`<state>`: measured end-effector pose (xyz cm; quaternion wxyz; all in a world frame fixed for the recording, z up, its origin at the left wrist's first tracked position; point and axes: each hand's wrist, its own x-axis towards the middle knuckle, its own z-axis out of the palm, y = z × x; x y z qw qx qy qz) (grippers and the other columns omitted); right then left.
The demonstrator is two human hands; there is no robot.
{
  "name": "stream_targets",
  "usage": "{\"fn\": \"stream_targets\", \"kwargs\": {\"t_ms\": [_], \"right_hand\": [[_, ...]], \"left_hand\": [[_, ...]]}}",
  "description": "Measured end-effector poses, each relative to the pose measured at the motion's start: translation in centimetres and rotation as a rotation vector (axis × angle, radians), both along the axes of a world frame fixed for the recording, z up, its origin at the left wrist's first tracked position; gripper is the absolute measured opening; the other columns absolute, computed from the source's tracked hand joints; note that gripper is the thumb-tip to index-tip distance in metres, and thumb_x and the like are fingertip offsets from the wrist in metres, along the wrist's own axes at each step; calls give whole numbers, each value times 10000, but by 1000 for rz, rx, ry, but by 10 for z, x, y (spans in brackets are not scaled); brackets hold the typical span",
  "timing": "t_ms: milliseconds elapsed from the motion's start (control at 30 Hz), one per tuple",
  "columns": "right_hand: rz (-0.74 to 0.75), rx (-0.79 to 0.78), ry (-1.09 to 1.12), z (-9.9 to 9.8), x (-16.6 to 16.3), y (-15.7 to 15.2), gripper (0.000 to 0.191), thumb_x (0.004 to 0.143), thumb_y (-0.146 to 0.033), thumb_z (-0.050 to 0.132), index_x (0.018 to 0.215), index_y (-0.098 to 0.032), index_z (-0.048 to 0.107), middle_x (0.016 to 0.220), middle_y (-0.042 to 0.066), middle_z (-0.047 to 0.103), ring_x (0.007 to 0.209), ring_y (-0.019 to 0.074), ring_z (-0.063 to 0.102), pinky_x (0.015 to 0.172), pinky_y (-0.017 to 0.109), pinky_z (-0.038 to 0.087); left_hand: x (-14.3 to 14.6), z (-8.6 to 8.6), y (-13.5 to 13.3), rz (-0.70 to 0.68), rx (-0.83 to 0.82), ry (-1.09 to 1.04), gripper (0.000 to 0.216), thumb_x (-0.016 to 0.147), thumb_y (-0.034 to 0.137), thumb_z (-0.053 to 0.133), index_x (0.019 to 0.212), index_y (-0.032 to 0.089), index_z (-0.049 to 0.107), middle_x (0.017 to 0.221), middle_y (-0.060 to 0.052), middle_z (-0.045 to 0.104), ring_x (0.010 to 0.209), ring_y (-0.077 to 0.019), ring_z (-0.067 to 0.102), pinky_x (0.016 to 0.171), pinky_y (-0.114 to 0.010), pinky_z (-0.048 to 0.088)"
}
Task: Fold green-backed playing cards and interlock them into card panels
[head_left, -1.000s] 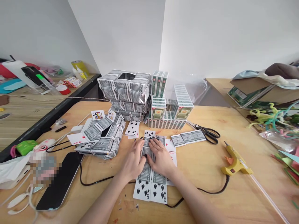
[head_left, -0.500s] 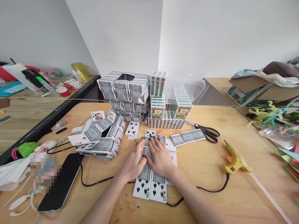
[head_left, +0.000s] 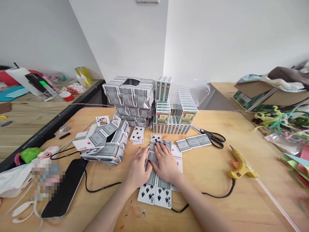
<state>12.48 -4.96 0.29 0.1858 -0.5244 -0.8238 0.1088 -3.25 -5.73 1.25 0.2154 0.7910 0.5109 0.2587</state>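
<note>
Both hands rest on a flat panel of playing cards [head_left: 164, 183] lying on the wooden table. My right hand [head_left: 167, 162] lies flat across the panel's middle, fingers stretched forward over grey patterned card backs. My left hand [head_left: 138, 167] is at the panel's left edge, its fingers extended and thumb on the cards. An eight and a nearby spade card [head_left: 163, 196] show face up at the near end. Several red-suit cards stick out on the right side. Beyond the fingertips lie loose face-up spade cards [head_left: 137, 133]. To the right is a strip of joined cards [head_left: 194, 142].
Folded-card boxes [head_left: 130, 96] and stacked card packs [head_left: 172, 127] stand at the back. Black-handled scissors [head_left: 216, 138] and a yellow glue gun [head_left: 241, 166] with its cable lie right. A black phone [head_left: 65, 190] and another card box [head_left: 113, 151] are left.
The view has shifted slightly. Both hands stay pressed on the card panel in nearly the same place, and the cards and tools have not moved.
</note>
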Motion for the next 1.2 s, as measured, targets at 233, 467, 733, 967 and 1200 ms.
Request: {"fn": "stream_targets", "kwargs": {"t_ms": [233,467,733,967,1200], "right_hand": [[11,-32,10,7,-2,-7,469,863,-325,390,1315,-205,420,1346,23,452,1328,285,208,1080,470,173],[-54,-21,-24,6,-4,-7,476,866,-372,380,1308,-203,428,1365,0,427,1329,304,182,1079,475,168],[-95,54,0,-3,1,-3,488,847,-362,422,1294,-167,437,1344,58,450,1295,315,248,1045,504,233],[-61,213,130,-9,6,0,250,823,-204,483,1033,-212,618,1169,78,564,1169,285,383,971,499,327],[48,234,141,-6,7,0,266,796,-84,481,913,-240,662,925,41,663,956,214,522,882,434,392]], "left_hand": [[17,6,-3,-137,242,366,677,737,92,412,1384,106,215,1251,-173,516,1244,-304,380,1032,-539,267],[11,-2,-5,-25,190,222,558,756,74,395,1307,142,335,1276,-131,493,1217,-240,421,1004,-433,361],[-14,5,5,328,77,52,482,725,237,539,1188,136,453,1027,-112,602,1001,-277,542,872,-451,435],[-25,-9,21,382,-348,-364,399,704,232,538,1088,127,556,803,-40,650,734,-173,625,730,-317,504],[-13,-6,12,245,-260,-446,376,689,113,523,1054,180,578,1026,-56,655,903,-182,625,816,-320,493]]}}
